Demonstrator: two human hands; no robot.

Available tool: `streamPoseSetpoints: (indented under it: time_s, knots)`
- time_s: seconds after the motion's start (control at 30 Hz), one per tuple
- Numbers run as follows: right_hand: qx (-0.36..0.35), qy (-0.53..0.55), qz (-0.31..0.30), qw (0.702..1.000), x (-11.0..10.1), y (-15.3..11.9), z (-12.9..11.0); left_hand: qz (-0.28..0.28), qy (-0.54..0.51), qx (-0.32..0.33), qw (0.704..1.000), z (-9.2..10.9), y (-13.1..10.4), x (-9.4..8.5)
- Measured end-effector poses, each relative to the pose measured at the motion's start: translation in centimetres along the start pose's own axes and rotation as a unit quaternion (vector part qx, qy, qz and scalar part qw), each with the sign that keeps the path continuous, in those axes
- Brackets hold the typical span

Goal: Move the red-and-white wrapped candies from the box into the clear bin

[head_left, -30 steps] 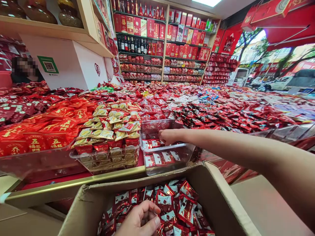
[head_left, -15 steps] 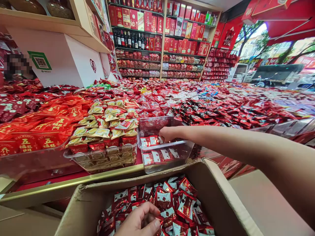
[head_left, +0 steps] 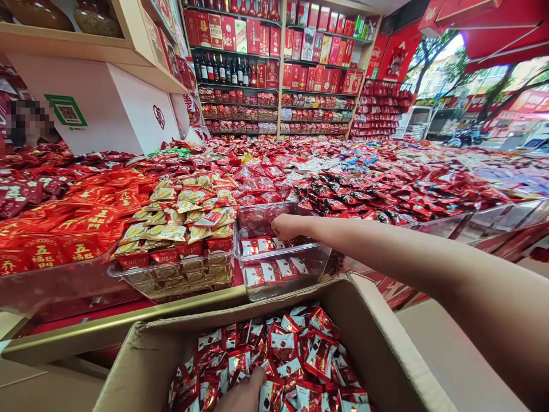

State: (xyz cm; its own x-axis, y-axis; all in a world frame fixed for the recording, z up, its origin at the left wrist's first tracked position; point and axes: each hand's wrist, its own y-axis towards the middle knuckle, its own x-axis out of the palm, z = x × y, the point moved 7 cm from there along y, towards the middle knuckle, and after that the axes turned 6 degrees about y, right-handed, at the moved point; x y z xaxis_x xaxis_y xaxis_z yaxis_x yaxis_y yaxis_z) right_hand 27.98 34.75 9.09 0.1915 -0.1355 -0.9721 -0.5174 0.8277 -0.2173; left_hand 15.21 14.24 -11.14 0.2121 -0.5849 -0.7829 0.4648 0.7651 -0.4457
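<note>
Here the right hand reaches into the clear bin, fingers curled downward just above the red-and-white candy packets on its floor; grasp cannot be determined. The left hand rests, fingers together, among identical packets in the cardboard box.

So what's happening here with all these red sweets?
A person stands at a shop counter piled with wrapped candies. Their right hand reaches into a clear bin that holds only a few red-and-white packets. Their left hand is down in a cardboard box full of the same kind of packets. The bin beside it is heaped with gold and red candies. Whether either hand grips a packet cannot be made out.
</note>
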Motion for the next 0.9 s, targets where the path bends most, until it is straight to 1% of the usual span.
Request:
streamPoseSetpoints:
  time_s: [0.1,0.17,0.23,0.3,0.33,0.4,0.43,0.47,0.5,0.53,0.57,0.6,0.63,0.7,0.73,0.77,0.8,0.83,0.87,0.9]
  knots:
    - [-0.015,-0.005,0.028,0.999,-0.2,0.2,0.1,0.024,0.006,-0.036,0.999,0.3,0.1,-0.6]
    - [-0.026,-0.008,0.055,0.998,-1.0,0.2,0.0,0.012,0.004,-0.033,0.999,0.7,0.0,-0.7]
    - [-0.033,-0.011,0.089,0.995,-2.4,-0.2,-0.2,0.000,-0.009,-0.020,1.000,1.0,-0.2,-0.8]
    - [-0.032,-0.013,0.127,0.991,-4.3,-1.3,-0.5,0.023,-0.033,-0.020,0.999,0.9,-0.4,-1.3]
    - [-0.031,-0.012,0.152,0.988,-5.5,-2.1,-0.8,0.044,-0.047,-0.025,0.998,0.7,-0.5,-1.7]
    - [-0.049,0.012,0.232,0.971,-7.9,-4.8,-1.9,0.089,-0.074,-0.033,0.993,0.4,-0.6,-2.7]
    - [-0.070,0.039,0.283,0.956,-8.9,-6.6,-2.7,0.105,-0.090,-0.034,0.990,0.3,-0.6,-3.2]
    - [-0.096,0.079,0.338,0.933,-9.7,-8.8,-3.5,0.113,-0.108,-0.031,0.987,0.3,-0.5,-3.7]
    - [-0.125,0.127,0.380,0.908,-9.9,-10.9,-4.4,0.117,-0.129,-0.027,0.984,0.4,-0.5,-4.2]
    - [-0.146,0.179,0.404,0.885,-9.6,-12.9,-5.2,0.120,-0.157,-0.021,0.980,0.5,-0.5,-4.7]
    - [-0.160,0.230,0.407,0.869,-8.6,-14.6,-6.0,0.124,-0.187,-0.013,0.974,0.8,-0.5,-5.4]
    - [-0.167,0.281,0.387,0.862,-7.1,-15.7,-6.8,0.131,-0.219,-0.003,0.967,1.1,-0.7,-6.1]
    - [-0.155,0.328,0.357,0.861,-5.1,-16.4,-7.4,0.139,-0.249,0.008,0.958,1.5,-0.9,-6.9]
    - [-0.083,0.413,0.280,0.863,-0.3,-16.7,-8.0,0.146,-0.303,0.025,0.942,2.5,-1.4,-8.2]
    - [-0.042,0.464,0.248,0.850,2.2,-16.4,-8.1,0.144,-0.332,0.033,0.932,3.1,-1.8,-8.7]
    - [-0.010,0.526,0.205,0.826,4.7,-16.0,-8.3,0.141,-0.370,0.038,0.918,3.6,-2.1,-9.1]
    - [0.010,0.591,0.157,0.791,6.9,-15.4,-8.7,0.137,-0.408,0.041,0.902,4.1,-2.4,-9.3]
    - [0.015,0.650,0.111,0.752,8.7,-14.8,-9.2,0.135,-0.444,0.043,0.885,4.5,-2.7,-9.3]
    - [0.012,0.696,0.071,0.714,9.9,-14.3,-9.8,0.134,-0.475,0.042,0.869,4.7,-3.0,-9.4]
    - [0.006,0.729,0.044,0.683,10.6,-13.9,-10.3,0.136,-0.497,0.039,0.856,4.9,-3.2,-9.3]
